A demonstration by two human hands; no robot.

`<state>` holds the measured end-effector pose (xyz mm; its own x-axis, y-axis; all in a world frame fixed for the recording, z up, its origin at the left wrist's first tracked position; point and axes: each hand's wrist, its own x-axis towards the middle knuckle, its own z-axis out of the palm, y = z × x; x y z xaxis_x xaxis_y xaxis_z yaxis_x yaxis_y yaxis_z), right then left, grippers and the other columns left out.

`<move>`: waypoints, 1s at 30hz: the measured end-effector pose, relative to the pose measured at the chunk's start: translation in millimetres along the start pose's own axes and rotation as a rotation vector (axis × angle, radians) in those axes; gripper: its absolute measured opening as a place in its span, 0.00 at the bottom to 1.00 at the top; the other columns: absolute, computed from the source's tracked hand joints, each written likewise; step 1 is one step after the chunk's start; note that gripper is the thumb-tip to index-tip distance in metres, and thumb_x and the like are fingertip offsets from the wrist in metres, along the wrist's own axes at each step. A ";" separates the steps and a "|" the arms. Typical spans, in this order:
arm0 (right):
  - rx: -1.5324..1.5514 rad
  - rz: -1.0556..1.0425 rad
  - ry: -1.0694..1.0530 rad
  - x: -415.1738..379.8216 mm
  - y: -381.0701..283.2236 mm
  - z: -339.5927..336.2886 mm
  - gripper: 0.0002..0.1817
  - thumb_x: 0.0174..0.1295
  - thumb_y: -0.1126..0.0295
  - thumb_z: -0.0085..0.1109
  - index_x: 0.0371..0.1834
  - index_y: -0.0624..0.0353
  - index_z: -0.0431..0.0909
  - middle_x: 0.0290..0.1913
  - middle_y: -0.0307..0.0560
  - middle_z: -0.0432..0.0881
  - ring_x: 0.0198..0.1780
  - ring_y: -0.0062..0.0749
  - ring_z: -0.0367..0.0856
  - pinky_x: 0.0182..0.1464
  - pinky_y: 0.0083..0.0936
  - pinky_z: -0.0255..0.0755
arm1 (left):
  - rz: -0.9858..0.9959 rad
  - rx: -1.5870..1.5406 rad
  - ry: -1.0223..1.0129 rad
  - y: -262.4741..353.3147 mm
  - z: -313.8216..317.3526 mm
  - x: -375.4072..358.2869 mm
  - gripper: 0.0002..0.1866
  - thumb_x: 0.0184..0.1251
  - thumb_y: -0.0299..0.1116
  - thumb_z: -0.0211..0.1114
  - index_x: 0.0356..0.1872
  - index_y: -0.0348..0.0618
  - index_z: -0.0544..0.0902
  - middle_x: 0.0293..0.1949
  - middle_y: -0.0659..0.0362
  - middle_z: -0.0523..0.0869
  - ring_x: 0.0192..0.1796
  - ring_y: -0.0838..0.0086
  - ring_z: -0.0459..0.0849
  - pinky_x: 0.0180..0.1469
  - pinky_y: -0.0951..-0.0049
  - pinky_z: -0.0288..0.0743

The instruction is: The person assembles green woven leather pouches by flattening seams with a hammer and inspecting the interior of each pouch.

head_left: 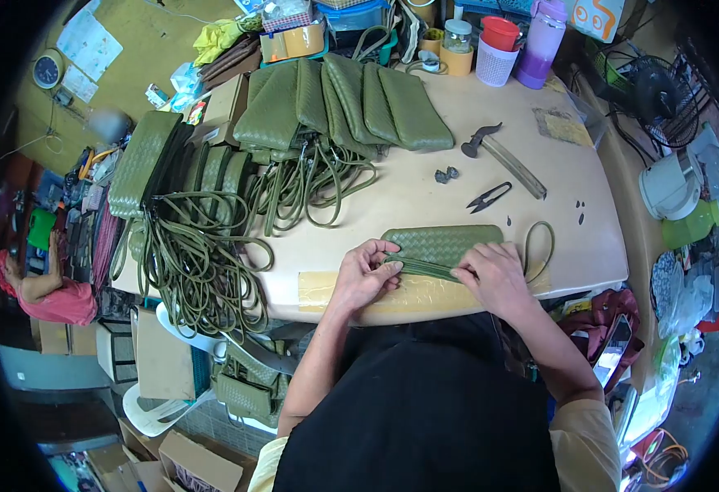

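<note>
At the far left of the worktop point(359, 209), a heap of loose green straps point(203, 262) spills over the near edge beside a stack of finished woven pouches point(142, 160). That heap looks unstable: a tug or an elbow could probably drag the tangle to the floor, since much of it already hangs past the rim.

Next, the left hand point(365, 275) has its grip pinched together on the near edge of the green woven pouch point(441, 244), fingers curled over the folded strap that lies along it. The pouch lies flat near the front of the worktop, partly on a strip of yellowish tape point(326, 287). If the pinch slackens, the strap could slide out of line with the pouch edge.

The right hand point(497, 275) presses down on the same pouch, grip closed on the strap end, whose loop point(540, 246) curls out to the right. Uneven pull between the two hands would likely skew or pucker the weave.

Farther right and back, open snips point(488, 197) and a hammer point(503, 156) lie near; a careless reach across could catch the blades.
</note>
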<state>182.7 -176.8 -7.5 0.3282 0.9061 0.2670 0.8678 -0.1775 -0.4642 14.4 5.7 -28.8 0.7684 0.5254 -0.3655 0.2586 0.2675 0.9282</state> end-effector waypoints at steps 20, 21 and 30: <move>0.218 0.021 -0.090 -29.0 41.2 -34.9 0.14 0.52 0.75 0.62 0.43 0.66 0.80 0.44 0.51 0.79 0.48 0.46 0.78 0.54 0.35 0.74 | 0.037 -0.007 0.025 0.3 -2.1 1.7 0.13 0.63 0.23 0.65 0.47 0.34 0.76 0.26 0.61 0.81 0.23 0.80 0.80 0.27 0.81 0.75; 0.233 0.041 -0.115 -28.6 40.4 -37.8 0.14 0.51 0.76 0.62 0.43 0.65 0.81 0.44 0.51 0.79 0.48 0.45 0.78 0.54 0.34 0.74 | 0.043 -0.009 0.026 -0.1 -2.4 2.3 0.13 0.63 0.23 0.65 0.47 0.34 0.76 0.26 0.61 0.82 0.23 0.80 0.80 0.27 0.82 0.75; 0.456 0.151 -0.225 -28.5 55.5 -51.6 0.17 0.50 0.76 0.63 0.46 0.62 0.82 0.46 0.51 0.79 0.47 0.42 0.80 0.51 0.31 0.74 | 0.054 0.012 0.035 -2.8 -4.0 2.9 0.13 0.64 0.24 0.65 0.47 0.34 0.76 0.26 0.61 0.81 0.24 0.80 0.81 0.28 0.81 0.77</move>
<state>240.8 -232.2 2.7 0.3053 0.9522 0.0039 0.5503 -0.1731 -0.8168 13.6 9.7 -32.7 0.7607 0.5666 -0.3168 0.2247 0.2280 0.9474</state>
